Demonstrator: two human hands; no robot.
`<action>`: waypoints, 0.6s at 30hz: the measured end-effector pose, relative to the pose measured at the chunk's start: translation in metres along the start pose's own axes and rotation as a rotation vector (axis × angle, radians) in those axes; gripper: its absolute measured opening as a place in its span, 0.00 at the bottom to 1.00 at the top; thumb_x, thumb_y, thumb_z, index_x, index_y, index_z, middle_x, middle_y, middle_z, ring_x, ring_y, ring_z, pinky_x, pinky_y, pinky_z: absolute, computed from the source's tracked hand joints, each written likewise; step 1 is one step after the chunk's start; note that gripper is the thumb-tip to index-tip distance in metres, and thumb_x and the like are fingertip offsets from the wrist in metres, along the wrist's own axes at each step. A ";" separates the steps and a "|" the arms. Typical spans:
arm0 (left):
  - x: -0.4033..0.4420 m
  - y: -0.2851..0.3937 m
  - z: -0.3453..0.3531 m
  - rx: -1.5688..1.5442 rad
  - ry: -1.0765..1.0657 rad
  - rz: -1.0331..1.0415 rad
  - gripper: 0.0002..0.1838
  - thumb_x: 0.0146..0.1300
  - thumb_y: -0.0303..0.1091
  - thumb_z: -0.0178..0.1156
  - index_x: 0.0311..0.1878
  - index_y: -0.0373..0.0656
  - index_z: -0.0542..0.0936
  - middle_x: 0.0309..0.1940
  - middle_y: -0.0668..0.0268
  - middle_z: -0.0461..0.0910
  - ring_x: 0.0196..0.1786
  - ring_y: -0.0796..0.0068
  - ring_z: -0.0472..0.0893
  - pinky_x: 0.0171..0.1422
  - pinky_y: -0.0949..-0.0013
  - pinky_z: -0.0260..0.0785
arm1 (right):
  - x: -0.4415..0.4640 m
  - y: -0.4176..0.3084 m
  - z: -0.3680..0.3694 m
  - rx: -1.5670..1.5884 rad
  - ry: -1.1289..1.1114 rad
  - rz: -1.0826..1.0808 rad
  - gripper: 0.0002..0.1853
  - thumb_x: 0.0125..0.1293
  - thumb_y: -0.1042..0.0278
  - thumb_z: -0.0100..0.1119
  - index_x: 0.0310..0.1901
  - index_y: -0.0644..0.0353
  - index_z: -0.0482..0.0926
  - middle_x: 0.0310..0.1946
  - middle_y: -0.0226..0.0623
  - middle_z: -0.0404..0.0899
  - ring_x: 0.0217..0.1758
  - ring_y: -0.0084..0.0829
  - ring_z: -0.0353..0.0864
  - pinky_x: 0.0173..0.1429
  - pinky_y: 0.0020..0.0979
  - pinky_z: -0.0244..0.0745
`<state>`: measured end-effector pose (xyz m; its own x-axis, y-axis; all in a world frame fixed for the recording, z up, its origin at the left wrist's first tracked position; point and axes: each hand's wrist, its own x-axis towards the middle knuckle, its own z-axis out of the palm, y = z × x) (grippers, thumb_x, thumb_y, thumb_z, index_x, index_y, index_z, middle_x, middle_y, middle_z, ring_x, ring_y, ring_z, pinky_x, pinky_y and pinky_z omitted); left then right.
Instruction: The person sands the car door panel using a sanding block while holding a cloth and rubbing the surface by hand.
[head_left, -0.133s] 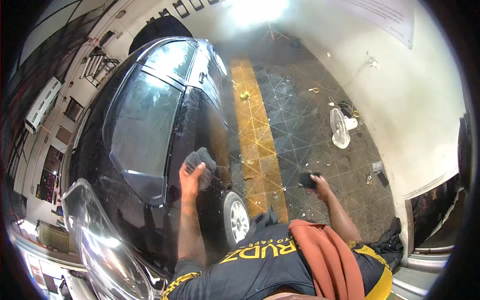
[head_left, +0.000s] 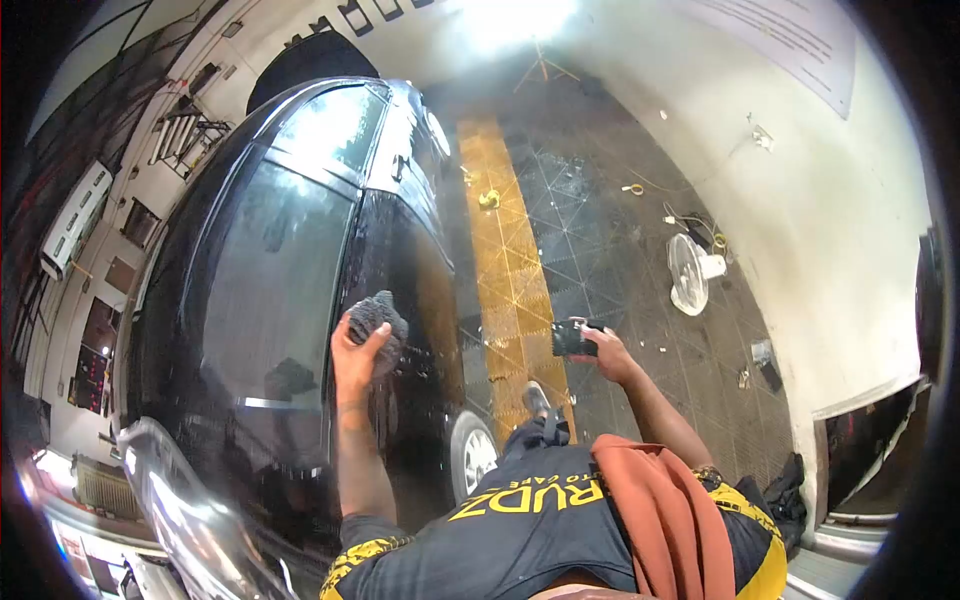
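Gripping a gray cloth and a dark object beside a black car.
Left of center, the left hand is pinching the cloth between thumb and fingers near the car window; whether it is touching the car, I cannot tell. Near center, the right hand is clasping the dark object, now sitting farther left than a moment ago, so the held things are appearing closer together. No container is showing clearly.
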<state>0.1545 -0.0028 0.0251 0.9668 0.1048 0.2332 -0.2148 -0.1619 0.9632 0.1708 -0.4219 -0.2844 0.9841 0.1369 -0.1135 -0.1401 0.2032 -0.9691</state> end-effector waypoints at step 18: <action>0.646 -0.128 -0.021 1.356 -0.174 0.064 0.30 0.46 0.47 0.69 0.57 0.52 0.84 0.50 0.53 0.86 0.54 0.52 0.85 0.60 0.54 0.78 | 0.355 -0.062 -0.070 0.590 0.427 0.244 0.22 0.78 0.53 0.46 0.67 0.51 0.75 0.58 0.35 0.82 0.59 0.33 0.82 0.54 0.39 0.85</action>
<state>0.8036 0.1061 0.0555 0.9867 -0.0464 0.1557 -0.0536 -0.9977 0.0425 0.5363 -0.4534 -0.2798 0.8580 -0.1181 -0.4999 -0.2755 0.7154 -0.6420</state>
